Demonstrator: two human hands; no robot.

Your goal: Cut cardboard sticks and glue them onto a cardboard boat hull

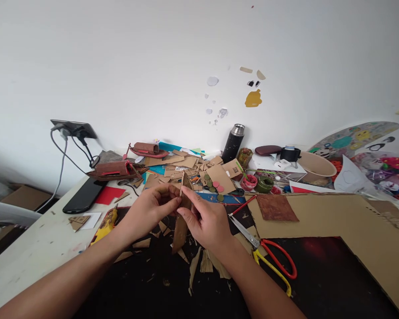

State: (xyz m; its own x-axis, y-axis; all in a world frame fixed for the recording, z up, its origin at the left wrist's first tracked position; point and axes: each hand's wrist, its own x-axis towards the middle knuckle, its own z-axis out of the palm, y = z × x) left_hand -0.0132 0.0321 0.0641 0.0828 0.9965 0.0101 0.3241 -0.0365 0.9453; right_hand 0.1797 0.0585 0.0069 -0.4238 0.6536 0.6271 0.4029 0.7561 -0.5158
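Between my two hands a narrow brown cardboard piece [180, 230] is held up over the black mat, one pointed end up and the other down. My left hand [158, 204] pinches its upper part from the left with thumb and fingers. From the right, my right hand [206, 217] touches the same piece, its index finger at the upper edge and its thumb lower down. Torn cardboard scraps [206, 261] lie on the mat below. Scissors [261, 243] with red and yellow handles rest open to the right of my right hand.
A yellow glue gun [108, 223] and a black phone [83, 195] lie left. Behind are model boats [115, 170], piled cardboard [182, 161], a black flask [233, 144] and paint jars [265, 184]. A large cardboard sheet [319, 217] lies right, bearing a brown square [277, 207].
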